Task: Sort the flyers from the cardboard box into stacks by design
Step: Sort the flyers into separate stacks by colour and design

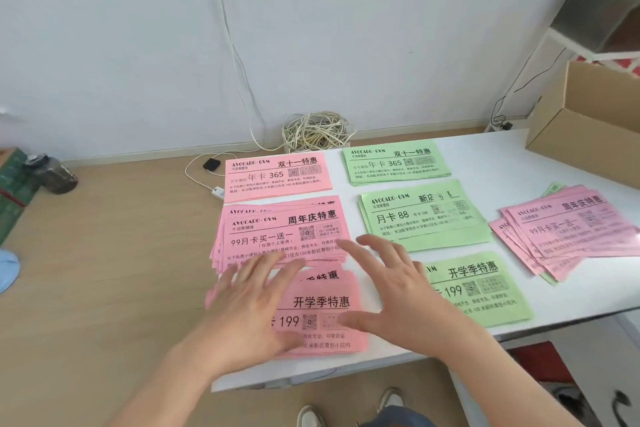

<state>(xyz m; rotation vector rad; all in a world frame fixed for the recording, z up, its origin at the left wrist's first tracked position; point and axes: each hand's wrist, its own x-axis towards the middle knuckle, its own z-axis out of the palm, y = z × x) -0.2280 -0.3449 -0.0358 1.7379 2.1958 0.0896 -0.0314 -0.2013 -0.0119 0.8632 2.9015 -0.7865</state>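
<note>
Front and centre, the near pink stack (322, 302), the 199 design, lies at the front edge of the white table (536, 163), and both hands are over it. The left hand (256, 305) lies flat with its fingers spread, reaching across the seam where this stack meets the middle pink stack (277, 236). The right hand (398, 291) is spread wide too, thumb over the stack's right edge, gripping nothing. Neither hand holds a flyer.

This looks like a tidy-up rather than a placement. The middle pink stack is fanned along its left edge, and one sheet of the near stack pokes out at the top. To do it well, the palms want to stay flat and light while the sides are nudged in from both flanks, then the top and bottom edges. The two pink designs touch here, so the near stack should be drawn toward the table's front edge before squaring, or sheets may slip across.

Further out, the far pink stack (277, 177) sits neat. Beside the pinks run three green stacks: far (394, 163), middle (422, 215) and near (485, 288). Well to the right lies a loose pile (571, 229), pink on top with green peeking under, apparently unsorted. The cardboard box (581, 114) stands at the table's far right; its inside is hidden. Tangled cables (317, 130) sit by the wall.
</note>
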